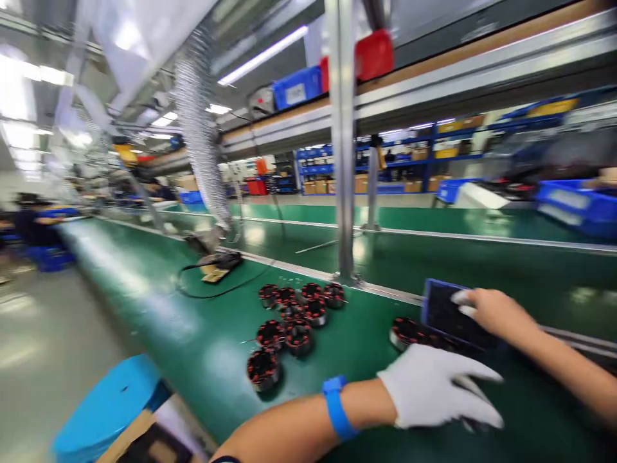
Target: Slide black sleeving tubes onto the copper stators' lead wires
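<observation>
My left hand [436, 386], in a white glove with a blue strap on the wrist, reaches over the bench at the lower right. Its fingers are stretched and spread; something small and dark shows under the fingertips, too blurred to name. Farther right, my right hand [504, 316], with white coverings on the fingertips, grips the edge of a tilted dark tray with a blue rim [446, 308]. Beside that tray and just beyond my left hand lie motor stators [405, 331] with red windings, partly hidden. Several more motor stators [292, 312] stand grouped on the green bench, left of my hands.
A metal post [343, 141] rises from the bench's back rail. A cable and a soldering-stand-like item [219, 265] lie at the back left, beneath a ribbed duct [200, 128]. A blue stool-like object [108, 408] is below the front edge. Blue bins [578, 202] stand behind.
</observation>
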A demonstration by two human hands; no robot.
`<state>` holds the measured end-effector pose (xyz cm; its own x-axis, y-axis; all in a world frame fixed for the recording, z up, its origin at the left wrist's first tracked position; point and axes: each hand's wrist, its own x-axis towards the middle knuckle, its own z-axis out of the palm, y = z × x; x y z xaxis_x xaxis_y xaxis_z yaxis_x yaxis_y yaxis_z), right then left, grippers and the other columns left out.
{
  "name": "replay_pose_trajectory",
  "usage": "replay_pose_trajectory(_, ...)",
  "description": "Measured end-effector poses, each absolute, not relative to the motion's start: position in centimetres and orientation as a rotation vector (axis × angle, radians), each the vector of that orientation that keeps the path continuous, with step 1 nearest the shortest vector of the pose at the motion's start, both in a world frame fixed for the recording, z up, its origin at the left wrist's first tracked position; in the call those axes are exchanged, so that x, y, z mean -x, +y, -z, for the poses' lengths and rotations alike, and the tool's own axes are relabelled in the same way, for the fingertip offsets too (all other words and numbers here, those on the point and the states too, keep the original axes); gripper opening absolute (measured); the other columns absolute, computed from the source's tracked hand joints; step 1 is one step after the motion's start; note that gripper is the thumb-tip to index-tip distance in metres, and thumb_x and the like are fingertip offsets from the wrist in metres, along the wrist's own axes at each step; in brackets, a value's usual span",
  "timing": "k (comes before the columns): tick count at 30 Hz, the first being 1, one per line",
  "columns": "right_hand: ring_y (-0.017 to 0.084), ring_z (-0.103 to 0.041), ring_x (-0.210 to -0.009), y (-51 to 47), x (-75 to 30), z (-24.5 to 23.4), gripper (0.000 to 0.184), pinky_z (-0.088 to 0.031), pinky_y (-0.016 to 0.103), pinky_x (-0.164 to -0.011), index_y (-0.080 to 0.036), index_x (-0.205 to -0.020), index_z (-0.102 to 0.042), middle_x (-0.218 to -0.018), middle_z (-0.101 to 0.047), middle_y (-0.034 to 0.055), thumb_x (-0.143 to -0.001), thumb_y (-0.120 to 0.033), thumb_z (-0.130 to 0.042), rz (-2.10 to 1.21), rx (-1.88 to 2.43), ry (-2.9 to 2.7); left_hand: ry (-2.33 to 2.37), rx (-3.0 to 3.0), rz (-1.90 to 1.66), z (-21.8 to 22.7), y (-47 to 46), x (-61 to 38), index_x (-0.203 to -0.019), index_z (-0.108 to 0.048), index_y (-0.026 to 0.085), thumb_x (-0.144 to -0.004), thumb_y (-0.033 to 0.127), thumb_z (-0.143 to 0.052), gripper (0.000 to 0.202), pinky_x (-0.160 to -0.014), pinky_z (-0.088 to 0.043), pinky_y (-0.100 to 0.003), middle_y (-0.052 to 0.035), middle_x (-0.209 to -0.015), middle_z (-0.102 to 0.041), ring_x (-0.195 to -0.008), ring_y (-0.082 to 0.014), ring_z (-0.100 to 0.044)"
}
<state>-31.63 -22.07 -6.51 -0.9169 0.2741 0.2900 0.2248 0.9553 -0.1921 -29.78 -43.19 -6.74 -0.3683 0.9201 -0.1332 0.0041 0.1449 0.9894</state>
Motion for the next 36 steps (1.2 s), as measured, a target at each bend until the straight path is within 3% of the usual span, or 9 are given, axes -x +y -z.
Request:
replay_pose_trajectory(4,0.022,-0.059,-0.081,-21.2,31.4,6.2,0.029,-0.04,0.027,-0.068,-0.012,-0.088,-0.068,-0.083,-0.064,0.0125,-0.069,0.002,-0.051,-0.104,0.43,-2.899,1.589,-0.912,-1.446,7.0,-42.5,30.4,-0.107,-0.056,0.017,-0.062,0.022,-0.064,0.046,-0.05,-0.046,-0.021,-0.0002,-0.069,-0.062,-0.051,-0.0092,-0.053)
replay_pose_trajectory(11,0.019,-0.055,-0.093,-22.6,27.5,4.2,0.031,-0.039,0.026,-0.08,-0.018,-0.104,-0.062,-0.101,-0.06,0.0072,-0.08,-0.009,-0.043,-0.148,0.49,-2.797,1.669,-0.879,-1.341,6.1,-41.7,29.9,-0.11,-0.053,0.015,-0.065,0.02,-0.057,0.046,-0.05,-0.044,-0.022,0.0027,-0.064,-0.059,-0.051,-0.0091,-0.05)
replay_pose_trajectory(13,0.017,-0.056,-0.089,-23.6,24.0,4.3,0.028,-0.04,0.025,-0.079,-0.02,-0.103,-0.061,-0.097,-0.062,0.0035,-0.082,-0.014,-0.043,-0.321,0.47,-2.694,1.629,-0.913,-1.346,6.2,-41.8,29.9,-0.112,-0.051,0.015,-0.065,0.019,-0.056,0.048,-0.054,-0.045,-0.022,0.0013,-0.071,-0.061,-0.058,-0.0106,-0.053)
replay_pose_trajectory(15,0.015,-0.058,-0.074,-24.7,20.3,5.2,0.021,-0.044,0.025,-0.07,-0.019,-0.095,-0.063,-0.081,-0.064,0.0012,-0.081,-0.019,-0.047,-0.749,0.461,-2.501,1.594,-0.939,-1.336,6.2,-41.8,30.0,-0.114,-0.05,0.015,-0.065,0.019,-0.055,0.05,-0.057,-0.045,-0.023,0.0006,-0.076,-0.062,-0.063,-0.0115,-0.054)
replay_pose_trajectory(18,0.016,-0.058,-0.065,-26.4,15.6,7.6,0.015,-0.046,0.026,-0.064,-0.016,-0.082,-0.063,-0.07,-0.064,0.0019,-0.076,-0.027,-0.054,-1.345,0.558,-2.259,1.636,-0.941,-1.251,5.9,-42.0,29.8,-0.116,-0.049,0.017,-0.066,0.022,-0.055,0.051,-0.053,-0.043,-0.022,0.0026,-0.071,-0.061,-0.056,-0.0099,-0.051)
replay_pose_trajectory(20,0.017,-0.059,-0.066,-27.2,13.9,9.0,0.016,-0.047,0.027,-0.064,-0.015,-0.079,-0.063,-0.069,-0.064,0.0033,-0.072,-0.029,-0.058,-1.545,0.652,-2.161,1.691,-0.945,-1.192,5.6,-42.0,29.6,-0.117,-0.049,0.019,-0.066,0.023,-0.056,0.052,-0.048,-0.04,-0.02,0.0043,-0.066,-0.06,-0.049,-0.0084,-0.047)
replay_pose_trajectory(25,0.017,-0.059,-0.063,-27.7,13.1,10.7,0.02,-0.047,0.028,-0.061,-0.014,-0.077,-0.063,-0.069,-0.064,0.0049,-0.068,-0.031,-0.062,-1.698,0.773,-2.058,1.806,-0.982,-1.143,5.4,-41.9,29.2,-0.117,-0.05,0.021,-0.068,0.026,-0.055,0.049,-0.042,-0.033,-0.018,0.0055,-0.058,-0.057,-0.046,-0.008,-0.044)
replay_pose_trajectory(36,0.016,-0.058,-0.058,-27.6,13.2,11.0,0.022,-0.044,0.025,-0.053,-0.013,-0.079,-0.062,-0.065,-0.062,0.004,-0.067,-0.032,-0.062,-1.735,0.778,-2.027,1.85,-0.993,-1.114,5.6,-41.7,29.1,-0.118,-0.048,0.019,-0.068,0.024,-0.053,0.051,-0.042,-0.032,-0.018,0.0059,-0.057,-0.054,-0.047,-0.0079,-0.041)
